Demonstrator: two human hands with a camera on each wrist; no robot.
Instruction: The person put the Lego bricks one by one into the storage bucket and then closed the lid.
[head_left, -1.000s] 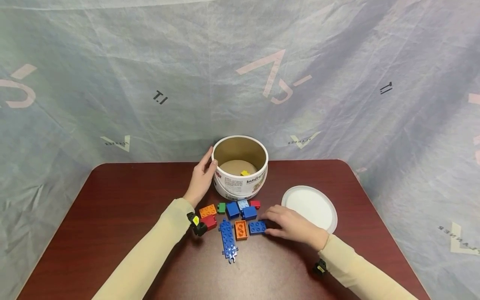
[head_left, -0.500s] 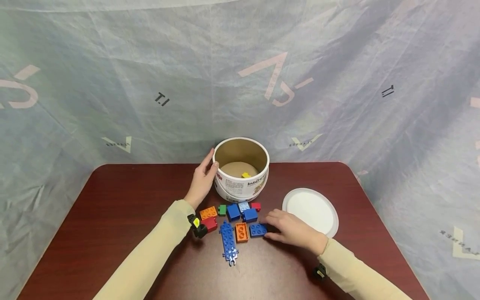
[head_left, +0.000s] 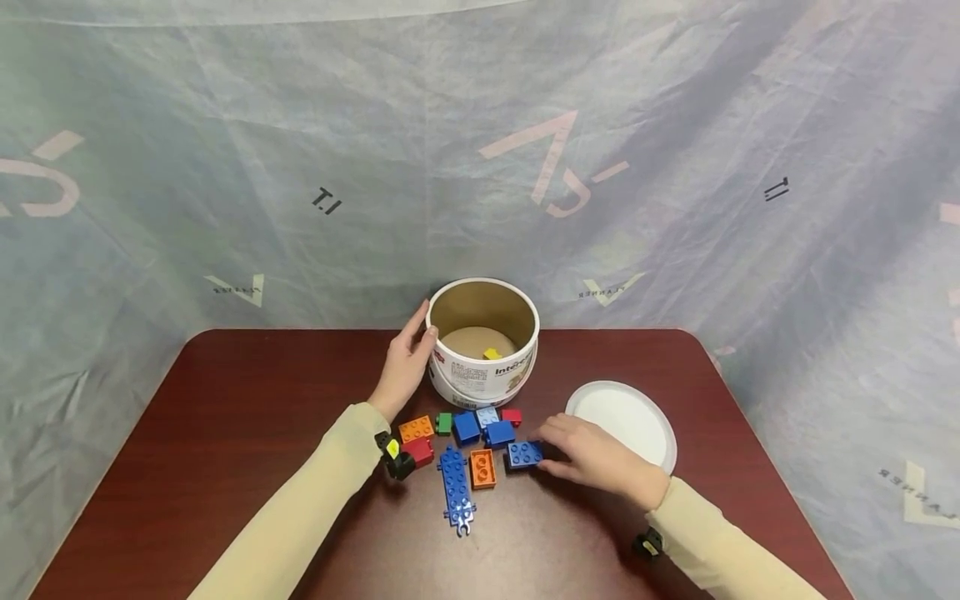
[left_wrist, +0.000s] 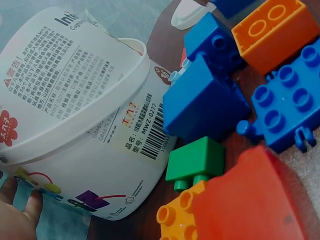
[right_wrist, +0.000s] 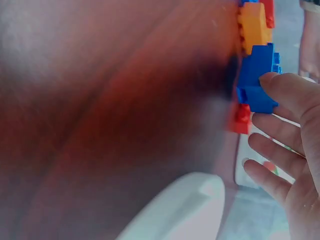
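Observation:
My right hand [head_left: 600, 454] pinches a blue toy brick [head_left: 523, 454] between thumb and fingers. In the right wrist view the thumb lies on that brick's side, and the other fingers spread apart. My left hand [head_left: 402, 367] rests against the left side of a white bucket [head_left: 468, 375], thumb near the rim, fingers extended along the outside. A yellow brick [head_left: 491, 354] lies inside the bucket. Several bricks sit in front of it: an orange brick [head_left: 483, 468], a green brick [left_wrist: 196, 159], a red brick [left_wrist: 245, 197] and a long blue wheeled base [head_left: 455, 487].
A round white lid [head_left: 626, 421] lies on the dark red table [head_left: 247, 400] just beyond my right hand. Grey printed cloth [head_left: 420, 150] hangs behind and beside the table. The bucket's handle [left_wrist: 90, 117] hangs down across its front.
My right hand has taken hold of the blue brick and drawn it slightly right, tilting it and widening the gap to the orange one. My left hand has stayed on the bucket.

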